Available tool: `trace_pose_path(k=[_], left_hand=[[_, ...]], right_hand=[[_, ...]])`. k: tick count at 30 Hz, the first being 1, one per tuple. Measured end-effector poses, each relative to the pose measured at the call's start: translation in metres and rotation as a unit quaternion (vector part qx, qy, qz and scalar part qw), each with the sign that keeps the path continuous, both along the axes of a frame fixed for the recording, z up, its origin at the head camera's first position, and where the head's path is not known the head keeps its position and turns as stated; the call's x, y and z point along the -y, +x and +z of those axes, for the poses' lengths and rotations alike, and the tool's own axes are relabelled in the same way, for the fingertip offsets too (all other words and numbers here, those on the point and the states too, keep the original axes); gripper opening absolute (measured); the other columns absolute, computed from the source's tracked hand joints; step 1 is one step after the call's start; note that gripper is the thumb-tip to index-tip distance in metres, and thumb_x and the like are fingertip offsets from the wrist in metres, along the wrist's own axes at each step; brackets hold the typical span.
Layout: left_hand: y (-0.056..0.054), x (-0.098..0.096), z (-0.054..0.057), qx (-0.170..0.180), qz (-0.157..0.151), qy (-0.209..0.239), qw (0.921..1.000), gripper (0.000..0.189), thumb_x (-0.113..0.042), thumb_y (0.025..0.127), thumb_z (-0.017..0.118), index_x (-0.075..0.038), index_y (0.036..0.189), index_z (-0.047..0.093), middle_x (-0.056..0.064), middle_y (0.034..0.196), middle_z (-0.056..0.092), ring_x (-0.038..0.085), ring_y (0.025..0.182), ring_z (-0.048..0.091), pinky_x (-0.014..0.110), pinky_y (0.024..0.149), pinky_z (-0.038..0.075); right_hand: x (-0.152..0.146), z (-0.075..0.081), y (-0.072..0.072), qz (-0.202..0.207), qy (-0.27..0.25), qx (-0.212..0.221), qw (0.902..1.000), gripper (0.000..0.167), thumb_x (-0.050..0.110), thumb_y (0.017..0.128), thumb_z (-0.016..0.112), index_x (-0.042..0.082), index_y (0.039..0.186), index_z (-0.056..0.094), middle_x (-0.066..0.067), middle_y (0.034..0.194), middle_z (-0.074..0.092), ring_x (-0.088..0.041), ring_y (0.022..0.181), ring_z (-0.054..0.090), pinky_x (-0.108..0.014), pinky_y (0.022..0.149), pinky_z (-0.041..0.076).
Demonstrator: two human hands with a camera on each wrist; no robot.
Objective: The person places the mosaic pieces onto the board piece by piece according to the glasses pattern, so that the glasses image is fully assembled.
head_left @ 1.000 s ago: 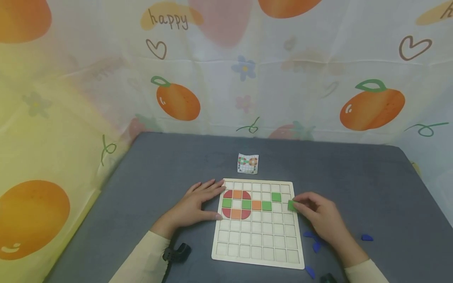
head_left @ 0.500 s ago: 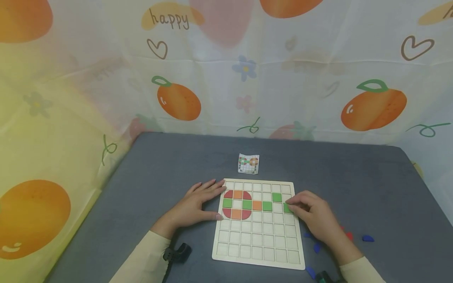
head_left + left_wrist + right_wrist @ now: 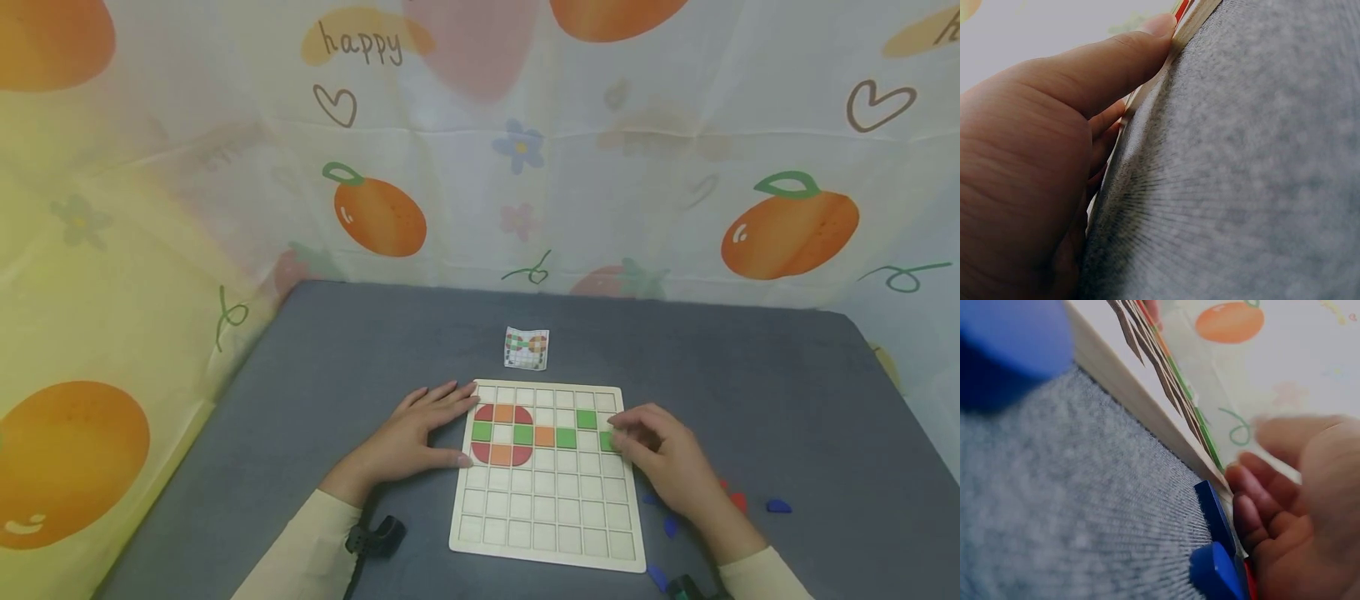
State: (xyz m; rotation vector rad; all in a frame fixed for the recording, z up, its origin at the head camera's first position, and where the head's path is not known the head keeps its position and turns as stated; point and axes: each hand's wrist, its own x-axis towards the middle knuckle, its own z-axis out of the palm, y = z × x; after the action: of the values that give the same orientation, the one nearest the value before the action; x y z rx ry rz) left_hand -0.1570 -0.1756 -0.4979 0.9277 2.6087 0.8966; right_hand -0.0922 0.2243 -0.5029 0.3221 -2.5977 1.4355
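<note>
A pale wooden grid board (image 3: 555,508) lies on the table. Set in its squares are red rounded tiles, orange tiles (image 3: 543,436) and green tiles (image 3: 587,419). My left hand (image 3: 408,433) rests against the board's left edge, its fingers straight and the thumb on the rim. Over the right edge, my right hand (image 3: 663,446) is at a green tile (image 3: 607,442) that lies in the rightmost column. In the right wrist view, thumb and fingers stand apart, with the thumb blurred and nothing visible between them. My fingertips hide part of that tile.
Behind the board lies a small pattern card (image 3: 527,348). Loose blue pieces (image 3: 778,506) and red pieces (image 3: 738,502) lie on the grey table (image 3: 360,342) to the right. A printed cloth (image 3: 615,142) hangs behind the table.
My right hand has moved left with the green tile and set it in the rightmost column; its fingers have since loosened from it. My left hand has stayed still.
</note>
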Motion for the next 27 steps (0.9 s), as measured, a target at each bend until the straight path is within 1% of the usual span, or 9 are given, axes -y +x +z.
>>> trace_pose_path(k=[3, 7, 10, 12, 14, 17, 19, 22, 27], left_hand=[[-0.001, 0.001, -0.001, -0.001, -0.001, 0.001, 1.0000, 0.093, -0.057, 0.092, 0.085, -0.022, 0.169, 0.045, -0.008, 0.175, 0.031, 0.027, 0.164, 0.018, 0.063, 0.127, 0.005], [-0.001, 0.001, -0.002, -0.003, -0.002, 0.004, 1.0000, 0.092, -0.057, 0.093, 0.084, -0.022, 0.169, 0.046, -0.007, 0.175, 0.033, 0.028, 0.164, 0.019, 0.064, 0.127, 0.005], [-0.002, 0.000, -0.003, -0.002, -0.003, 0.002, 1.0000, 0.093, -0.058, 0.092, 0.084, -0.023, 0.169, 0.045, -0.007, 0.175, 0.033, 0.028, 0.164, 0.019, 0.063, 0.127, 0.005], [-0.001, 0.000, -0.003, -0.002, -0.004, 0.000, 1.0000, 0.094, -0.058, 0.092, 0.084, -0.023, 0.169, 0.044, -0.007, 0.175, 0.032, 0.027, 0.164, 0.019, 0.063, 0.127, 0.005], [-0.001, 0.000, -0.003, 0.000, -0.003, -0.003, 1.0000, 0.095, -0.060, 0.092, 0.084, -0.024, 0.170, 0.043, -0.008, 0.176, 0.030, 0.026, 0.164, 0.018, 0.062, 0.128, 0.005], [-0.002, 0.001, -0.003, 0.004, -0.001, -0.005, 1.0000, 0.097, -0.061, 0.091, 0.084, -0.025, 0.171, 0.041, -0.010, 0.176, 0.029, 0.024, 0.165, 0.016, 0.061, 0.128, 0.004], [-0.002, 0.001, -0.004, 0.006, 0.000, -0.007, 1.0000, 0.098, -0.061, 0.091, 0.084, -0.026, 0.171, 0.040, -0.011, 0.176, 0.028, 0.023, 0.165, 0.016, 0.059, 0.128, 0.003], [-0.002, 0.001, -0.004, 0.002, -0.001, -0.006, 1.0000, 0.097, -0.060, 0.091, 0.084, -0.025, 0.171, 0.041, -0.009, 0.176, 0.029, 0.025, 0.165, 0.017, 0.061, 0.128, 0.004], [-0.001, 0.001, -0.003, -0.003, -0.001, -0.003, 1.0000, 0.096, -0.058, 0.092, 0.085, -0.024, 0.170, 0.042, -0.008, 0.176, 0.030, 0.027, 0.164, 0.018, 0.063, 0.127, 0.005]], right_hand=[[-0.003, 0.001, 0.002, -0.006, -0.066, 0.010, 0.9978, 0.015, 0.010, 0.107, 0.074, 0.004, 0.120, 0.077, -0.004, 0.105, 0.072, -0.015, 0.090, 0.068, -0.022, 0.079, 0.054], [-0.008, 0.007, 0.005, -0.005, -0.150, 0.016, 0.9885, 0.027, 0.014, 0.116, 0.057, -0.005, 0.129, 0.071, -0.016, 0.114, 0.075, -0.019, 0.098, 0.072, -0.023, 0.085, 0.056], [-0.015, 0.011, 0.007, 0.018, -0.222, 0.020, 0.9747, 0.042, 0.017, 0.121, 0.039, -0.013, 0.133, 0.065, -0.021, 0.119, 0.074, -0.023, 0.101, 0.073, -0.028, 0.084, 0.058], [-0.021, 0.013, 0.008, 0.045, -0.271, 0.027, 0.9612, 0.052, 0.023, 0.122, 0.029, -0.015, 0.137, 0.061, -0.023, 0.122, 0.073, -0.026, 0.104, 0.072, -0.031, 0.085, 0.058], [-0.029, 0.014, 0.008, 0.082, -0.304, 0.035, 0.9485, 0.062, 0.030, 0.122, 0.020, -0.016, 0.143, 0.056, -0.023, 0.126, 0.071, -0.029, 0.110, 0.071, -0.033, 0.089, 0.057], [-0.042, 0.013, 0.009, 0.125, -0.317, 0.051, 0.9386, 0.073, 0.040, 0.120, 0.010, -0.012, 0.152, 0.051, -0.021, 0.134, 0.069, -0.031, 0.118, 0.068, -0.035, 0.096, 0.055], [-0.051, 0.012, 0.012, 0.145, -0.313, 0.062, 0.9367, 0.077, 0.045, 0.119, 0.007, -0.007, 0.157, 0.047, -0.018, 0.139, 0.067, -0.032, 0.124, 0.066, -0.035, 0.101, 0.053], [-0.063, 0.012, 0.017, 0.154, -0.309, 0.069, 0.9358, 0.078, 0.048, 0.118, 0.004, -0.004, 0.162, 0.043, -0.015, 0.144, 0.066, -0.031, 0.128, 0.065, -0.035, 0.104, 0.052], [-0.083, 0.012, 0.023, 0.167, -0.316, 0.046, 0.9330, 0.075, 0.042, 0.117, 0.002, -0.005, 0.165, 0.036, -0.015, 0.147, 0.063, -0.029, 0.133, 0.061, -0.035, 0.104, 0.051]])
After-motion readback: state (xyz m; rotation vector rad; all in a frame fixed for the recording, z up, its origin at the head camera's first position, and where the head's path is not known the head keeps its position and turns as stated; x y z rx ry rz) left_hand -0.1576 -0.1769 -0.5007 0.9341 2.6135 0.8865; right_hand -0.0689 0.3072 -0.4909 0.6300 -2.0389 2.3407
